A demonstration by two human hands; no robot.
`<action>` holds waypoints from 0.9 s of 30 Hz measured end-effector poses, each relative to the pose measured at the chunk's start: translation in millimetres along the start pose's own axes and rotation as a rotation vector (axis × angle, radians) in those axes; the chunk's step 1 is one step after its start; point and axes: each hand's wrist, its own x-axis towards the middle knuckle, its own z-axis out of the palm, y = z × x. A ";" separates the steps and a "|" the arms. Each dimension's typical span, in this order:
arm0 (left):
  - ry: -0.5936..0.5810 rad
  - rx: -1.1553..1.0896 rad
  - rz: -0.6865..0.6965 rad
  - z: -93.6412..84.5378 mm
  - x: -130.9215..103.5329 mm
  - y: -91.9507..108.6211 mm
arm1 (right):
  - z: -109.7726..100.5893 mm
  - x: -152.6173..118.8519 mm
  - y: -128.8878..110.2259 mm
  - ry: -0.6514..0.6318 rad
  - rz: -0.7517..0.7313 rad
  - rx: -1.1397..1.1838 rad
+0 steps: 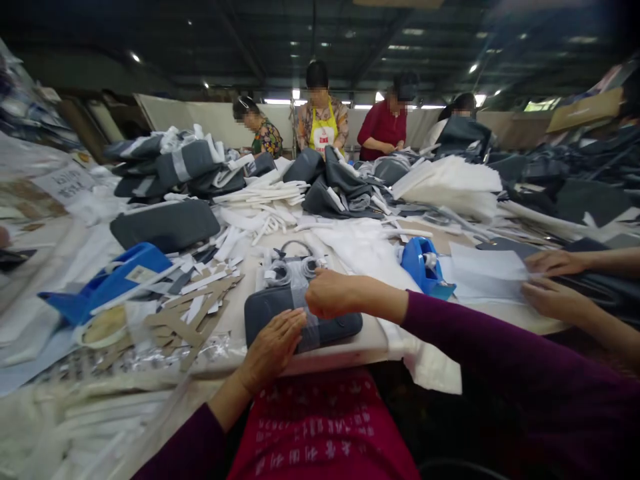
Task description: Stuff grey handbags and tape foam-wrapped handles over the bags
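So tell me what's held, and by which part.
Left hand: flat on the dark bag, no grip. Right hand: curled at its wrap, grip unclear.

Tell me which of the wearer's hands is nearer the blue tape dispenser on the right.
Right. The right hand is at the middle of the dark grey bag, left of the blue tape dispenser; the left hand lies farther left.

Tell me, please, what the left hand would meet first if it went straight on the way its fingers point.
Probably the right hand, just ahead of the left hand over the dark bag, though their difference in height is unclear.
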 end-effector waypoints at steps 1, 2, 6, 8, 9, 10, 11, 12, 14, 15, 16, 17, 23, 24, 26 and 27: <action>0.011 -0.010 -0.014 0.5 -0.4 0.0 | 4.0 16.5 -0.5 -0.017 -0.024 -0.004; 0.016 -0.021 -0.027 1.0 -0.8 -0.1 | 8.4 30.1 0.2 -0.033 -0.039 -0.010; -0.002 -0.060 -0.060 2.2 -2.4 -1.3 | 21.4 60.6 6.3 -0.058 -0.083 -0.022; -0.013 -0.054 -0.053 2.0 -2.6 -1.7 | 23.8 66.2 8.3 -0.065 -0.100 -0.022; -0.024 -0.045 -0.039 1.6 -2.6 -1.9 | 24.3 67.5 8.8 -0.069 -0.108 -0.022; -0.038 -0.035 -0.022 1.2 -2.4 -1.9 | 24.6 68.2 9.0 -0.070 -0.112 -0.023; -0.051 -0.025 -0.006 0.7 -2.3 -2.0 | 24.9 68.4 9.1 -0.070 -0.115 -0.023; -0.062 -0.018 0.008 0.3 -2.1 -2.0 | 25.3 68.2 9.2 -0.068 -0.118 -0.023; -0.068 -0.008 0.022 -0.2 -1.9 -2.2 | 26.6 67.2 9.5 -0.056 -0.128 -0.025; -0.066 -0.005 0.026 -0.3 -2.0 -2.4 | 27.4 66.5 9.6 -0.047 -0.135 -0.027; -0.067 -0.002 0.028 -0.2 -2.2 -2.6 | 28.2 65.7 9.6 -0.035 -0.142 -0.031; -0.069 0.002 0.030 -0.1 -2.5 -3.0 | 28.7 64.8 9.5 -0.021 -0.147 -0.038; -0.077 0.032 0.037 1.5 -4.2 -4.9 | 25.2 61.0 4.4 0.011 -0.112 -0.092; -0.069 0.031 0.036 1.6 -4.0 -5.0 | 24.9 61.1 3.6 0.005 -0.103 -0.094; -0.048 0.019 0.030 1.5 -3.1 -4.7 | 26.3 62.3 3.0 0.008 -0.089 -0.091; -0.037 0.011 0.027 1.3 -2.4 -4.4 | 28.1 63.5 3.2 0.022 -0.085 -0.089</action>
